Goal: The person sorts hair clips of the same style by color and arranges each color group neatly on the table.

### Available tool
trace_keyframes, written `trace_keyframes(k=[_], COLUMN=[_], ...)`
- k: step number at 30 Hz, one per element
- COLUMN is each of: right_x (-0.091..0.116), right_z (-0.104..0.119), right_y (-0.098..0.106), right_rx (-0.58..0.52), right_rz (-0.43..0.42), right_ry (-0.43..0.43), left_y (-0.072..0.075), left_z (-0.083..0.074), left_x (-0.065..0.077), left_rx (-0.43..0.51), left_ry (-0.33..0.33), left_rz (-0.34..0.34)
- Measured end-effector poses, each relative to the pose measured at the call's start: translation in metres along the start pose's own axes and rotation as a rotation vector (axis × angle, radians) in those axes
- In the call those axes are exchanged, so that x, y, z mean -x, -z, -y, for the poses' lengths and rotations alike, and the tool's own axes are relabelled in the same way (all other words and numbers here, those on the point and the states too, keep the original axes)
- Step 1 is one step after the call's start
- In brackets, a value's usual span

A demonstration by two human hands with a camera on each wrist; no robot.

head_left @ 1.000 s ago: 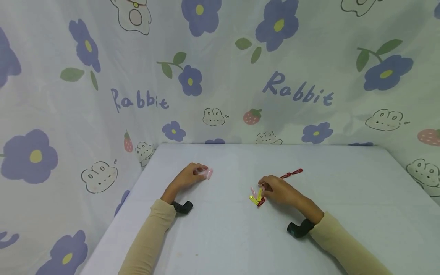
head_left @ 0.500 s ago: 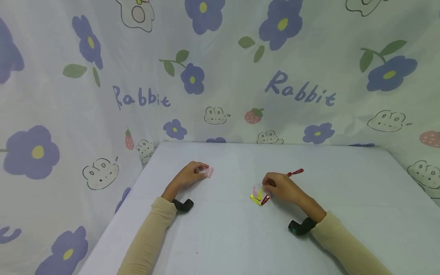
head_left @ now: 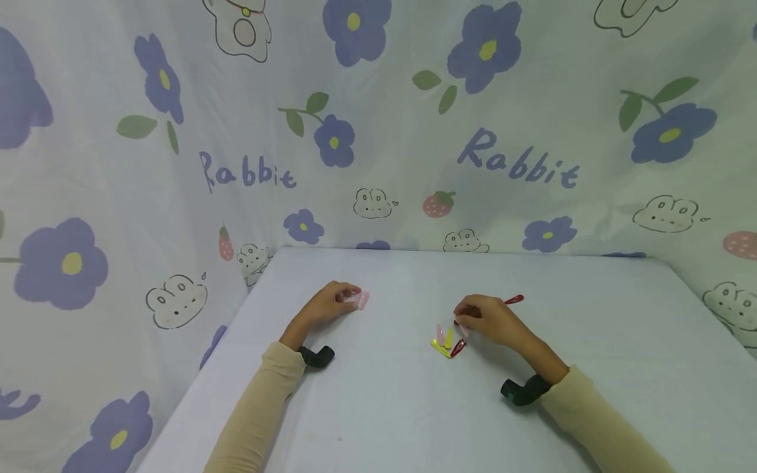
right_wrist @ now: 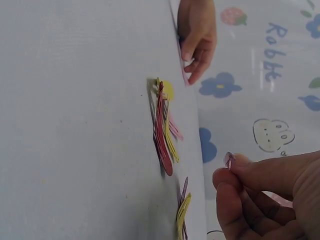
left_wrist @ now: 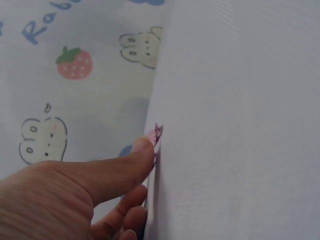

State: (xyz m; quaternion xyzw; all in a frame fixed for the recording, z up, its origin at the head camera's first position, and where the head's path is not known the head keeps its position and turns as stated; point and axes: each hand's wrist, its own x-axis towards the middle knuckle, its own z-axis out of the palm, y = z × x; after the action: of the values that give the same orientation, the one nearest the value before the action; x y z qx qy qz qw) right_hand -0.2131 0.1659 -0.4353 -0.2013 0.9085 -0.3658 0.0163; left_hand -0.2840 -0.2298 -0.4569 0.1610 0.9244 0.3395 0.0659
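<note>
Near the far left of the table, my left hand [head_left: 326,305] pinches a pink hair clip [left_wrist: 156,131] between thumb and fingers. Another pink piece [head_left: 363,301] shows just past its fingertips. My right hand [head_left: 487,319] is raised over the table, thumb and forefinger pinching a small hair clip [right_wrist: 229,160] whose colour is hard to tell. Just below and left of that hand lie snap clips: a pink clip [head_left: 440,335], a yellow clip [head_left: 448,339], a second yellow clip [head_left: 440,349] and a dark red clip [head_left: 458,347]. A pink clip [head_left: 464,331] shows under its fingers.
A red clip [head_left: 514,299] lies behind my right hand, which may hide more. The white table [head_left: 384,394] meets a patterned curtain [head_left: 402,144] at the back and sides. Each wrist carries a black camera mount [head_left: 525,390].
My right hand has drawn slightly right and back from the clip group, covering one of two red clips behind it. The red clip in the group has shifted right. My left hand stays put.
</note>
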Motion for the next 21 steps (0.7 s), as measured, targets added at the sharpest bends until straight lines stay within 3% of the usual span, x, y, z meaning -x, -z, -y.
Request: trace_keyframes(k=[13, 21], right_x=[-0.0015, -0.0061], right_z=[0.0023, 0.0087], right_y=[-0.0035, -0.0084], right_rx=[-0.094, -0.124], right_rz=[-0.081, -0.086], right_ry=[0.146, 0.107], left_y=[-0.0015, -0.0007], left_z=[0.0038, 0.0022], left_x=[-0.0007, -0.0009], left_rx=[0.001, -0.002], left_ry=[0.001, -0.008], left_rz=[-0.004, -0.011])
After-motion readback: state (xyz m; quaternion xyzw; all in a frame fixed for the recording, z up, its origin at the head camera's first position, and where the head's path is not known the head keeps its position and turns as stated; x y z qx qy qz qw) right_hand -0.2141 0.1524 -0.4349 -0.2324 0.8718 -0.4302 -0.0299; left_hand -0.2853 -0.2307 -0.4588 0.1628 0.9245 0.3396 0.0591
